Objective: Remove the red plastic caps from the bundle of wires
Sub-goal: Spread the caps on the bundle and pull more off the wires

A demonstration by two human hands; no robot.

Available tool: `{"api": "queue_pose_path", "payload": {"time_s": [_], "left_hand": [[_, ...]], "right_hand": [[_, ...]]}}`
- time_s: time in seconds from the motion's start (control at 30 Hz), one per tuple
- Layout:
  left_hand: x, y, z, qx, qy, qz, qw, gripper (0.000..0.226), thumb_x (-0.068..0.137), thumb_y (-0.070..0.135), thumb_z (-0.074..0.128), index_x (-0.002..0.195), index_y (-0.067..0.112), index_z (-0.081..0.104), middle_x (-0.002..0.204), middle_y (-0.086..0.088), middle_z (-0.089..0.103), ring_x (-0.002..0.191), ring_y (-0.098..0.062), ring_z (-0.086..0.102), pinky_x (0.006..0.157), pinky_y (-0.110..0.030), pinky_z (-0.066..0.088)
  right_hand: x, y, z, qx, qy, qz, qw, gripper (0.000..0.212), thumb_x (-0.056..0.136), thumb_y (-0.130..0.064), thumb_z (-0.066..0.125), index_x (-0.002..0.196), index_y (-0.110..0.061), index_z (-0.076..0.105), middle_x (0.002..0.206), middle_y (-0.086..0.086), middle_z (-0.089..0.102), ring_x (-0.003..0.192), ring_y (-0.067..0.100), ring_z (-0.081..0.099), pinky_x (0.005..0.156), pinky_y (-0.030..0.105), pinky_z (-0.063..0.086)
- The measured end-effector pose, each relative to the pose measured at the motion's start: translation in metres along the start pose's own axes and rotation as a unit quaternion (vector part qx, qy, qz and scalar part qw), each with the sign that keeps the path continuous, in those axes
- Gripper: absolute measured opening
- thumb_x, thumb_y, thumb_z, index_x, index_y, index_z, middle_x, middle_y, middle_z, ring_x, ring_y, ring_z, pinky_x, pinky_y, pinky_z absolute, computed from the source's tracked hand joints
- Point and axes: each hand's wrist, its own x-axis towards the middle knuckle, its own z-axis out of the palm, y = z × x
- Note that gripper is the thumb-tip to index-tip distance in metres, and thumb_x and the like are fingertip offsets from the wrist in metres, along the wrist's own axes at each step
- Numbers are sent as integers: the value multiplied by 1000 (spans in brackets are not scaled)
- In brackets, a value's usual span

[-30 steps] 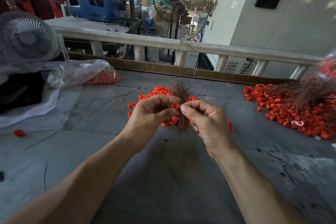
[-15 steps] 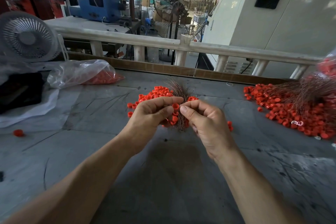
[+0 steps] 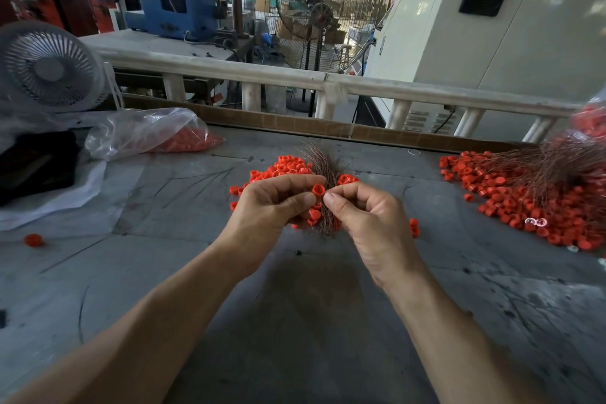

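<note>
While caps are piling up: many loose red caps are lying just beyond the hands
Left hand: pinching one red cap
Right hand: clamping the wire bundle
Remaining: a capped wire heap is waiting well right
Surface: scuffed grey table
Room: workshop machines, fan sitting far left

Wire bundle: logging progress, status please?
Left hand pinching a red cap. Right hand shut on wire bundle. More caps still on it. Nothing in the way.
</note>
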Motion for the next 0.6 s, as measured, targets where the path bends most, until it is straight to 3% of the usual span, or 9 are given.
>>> {"api": "queue_pose_path", "payload": {"time_s": [0.17,0.37,0.6], "left_hand": [[0,0,0,-26,2,-14,1000,24,95,6,59,112,12,76,80,-7,70,76,-17,65,74,-30,56],[1,1,0,-54,-5,-34,998,27,87,19,66,111,11,76,93,-16,71,85,-24,68,80,-35,58],[1,2,-1,-64,8,-51,997,27,84,15,67,108,7,76,93,-19,72,84,-24,69,79,-36,58]], "right_hand": [[-1,-3,-1,-18,4,-8,1000,7,90,-17,76,83,-18,78,62,-15,69,58,-5,59,58,9,46],[-1,-6,-1,-8,5,-2,1000,8,90,-12,75,83,-15,77,57,-16,65,53,-5,55,56,8,43],[-2,-6,-1,-5,-3,23,1000,10,92,-15,73,83,-16,76,54,-19,60,49,-5,51,52,6,39]]}}
